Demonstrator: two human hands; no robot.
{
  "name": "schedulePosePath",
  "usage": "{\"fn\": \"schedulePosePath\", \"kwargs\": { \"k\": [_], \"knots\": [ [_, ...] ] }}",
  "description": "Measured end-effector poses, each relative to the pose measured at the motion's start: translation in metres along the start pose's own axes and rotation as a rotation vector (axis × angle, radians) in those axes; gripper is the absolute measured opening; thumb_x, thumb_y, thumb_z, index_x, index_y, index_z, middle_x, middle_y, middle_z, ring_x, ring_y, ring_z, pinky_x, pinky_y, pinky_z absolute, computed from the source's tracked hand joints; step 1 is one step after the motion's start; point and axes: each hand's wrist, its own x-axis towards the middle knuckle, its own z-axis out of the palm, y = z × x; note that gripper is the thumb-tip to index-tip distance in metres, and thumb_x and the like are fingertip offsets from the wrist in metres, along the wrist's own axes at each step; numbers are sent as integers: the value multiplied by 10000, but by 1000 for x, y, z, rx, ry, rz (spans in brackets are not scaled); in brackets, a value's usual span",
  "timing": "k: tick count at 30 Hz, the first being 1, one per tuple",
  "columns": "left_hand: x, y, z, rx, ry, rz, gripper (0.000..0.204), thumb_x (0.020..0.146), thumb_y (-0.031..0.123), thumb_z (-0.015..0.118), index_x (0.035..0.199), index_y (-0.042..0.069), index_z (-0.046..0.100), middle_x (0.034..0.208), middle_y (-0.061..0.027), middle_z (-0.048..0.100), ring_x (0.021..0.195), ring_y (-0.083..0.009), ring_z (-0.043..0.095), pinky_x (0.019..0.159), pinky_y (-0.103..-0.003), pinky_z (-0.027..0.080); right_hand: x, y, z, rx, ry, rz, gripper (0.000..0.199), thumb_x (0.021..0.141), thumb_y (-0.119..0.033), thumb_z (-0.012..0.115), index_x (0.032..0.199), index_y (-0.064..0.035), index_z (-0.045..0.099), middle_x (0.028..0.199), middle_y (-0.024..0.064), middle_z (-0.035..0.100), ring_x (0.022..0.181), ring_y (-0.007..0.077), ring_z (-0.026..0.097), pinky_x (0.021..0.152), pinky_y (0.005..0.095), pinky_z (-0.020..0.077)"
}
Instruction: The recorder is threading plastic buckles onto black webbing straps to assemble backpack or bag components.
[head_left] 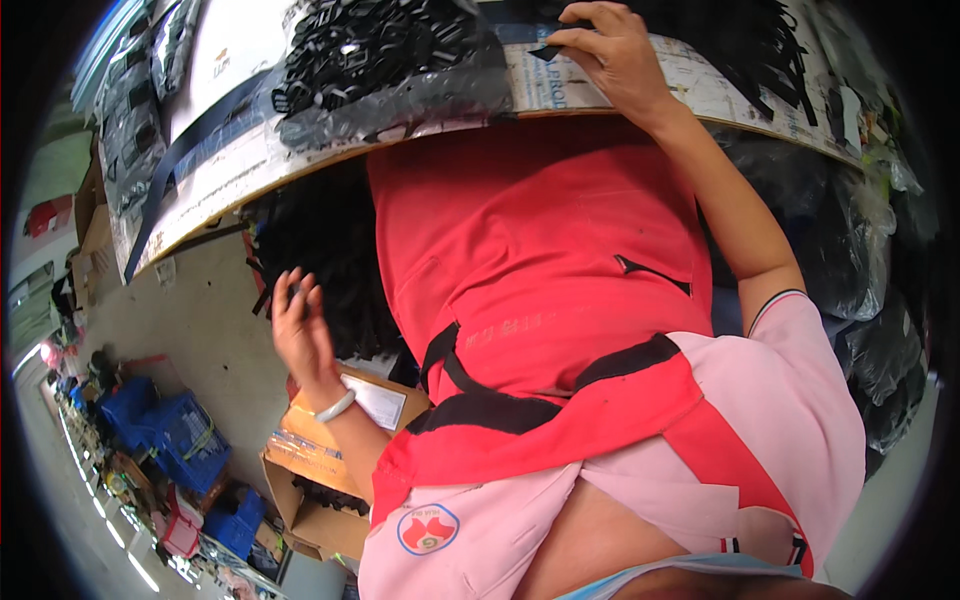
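Cluttered workbench [640, 75]; right hand [610, 50] pinching black strap piece [546, 52].

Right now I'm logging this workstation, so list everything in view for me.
Worktable: one, covered in printed paper, top.
Bagged black parts: one heap in clear plastic, on the table.
Small black piece: one, at the right fingers.
Cardboard boxes: a few, brown, floor below the left hand.
Crates: several, blue, lower left.
Dark bags: several, right edge.
Apron: one, red with black straps, centre.
Right hand: on the table edge.
Left hand: raised, white wristband.
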Motion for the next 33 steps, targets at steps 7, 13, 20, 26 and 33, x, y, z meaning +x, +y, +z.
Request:
{"fn": "schedulePosePath", "kwargs": {
  "k": [7,13,20,26,33],
  "knots": [
    [-23,-40,124,-81,-518,-158,331,969,56,501,1284,-42,484,1067,-195,633,738,-172,636,641,-262,532,16,-99,-60,425,-101,-90,195,806,25,661,998,-8,645,896,78,648,807,192,605,743,251,453],
    [-23,-41,160,-113,-631,-209,243,959,95,551,1165,-34,557,946,-150,664,660,-160,624,582,-250,513,-21,-118,-14,1004,-521,501,157,889,-85,648,1020,0,632,813,97,643,743,118,600,684,248,477],
    [-36,-51,165,-102,-535,-398,217,926,160,628,1031,-29,640,801,-75,649,599,-127,583,507,-223,442,-41,-123,26,757,-459,18,293,824,-83,656,1113,-131,649,822,90,644,744,267,633,661,339,512],
    [-33,-67,168,-203,-630,-363,317,974,177,525,1199,-41,576,858,-105,656,672,-161,610,591,-251,489,-49,-116,39,953,-368,111,207,860,-70,641,1066,-67,652,849,93,665,770,212,661,705,291,521],
    [-33,-50,168,-203,-750,-340,327,944,66,551,1251,-45,542,1027,-205,675,824,-223,682,574,-249,521,-42,-101,32,1638,-511,862,215,946,-238,605,989,-28,631,847,33,672,725,54,614,684,196,504]
  ]
}}
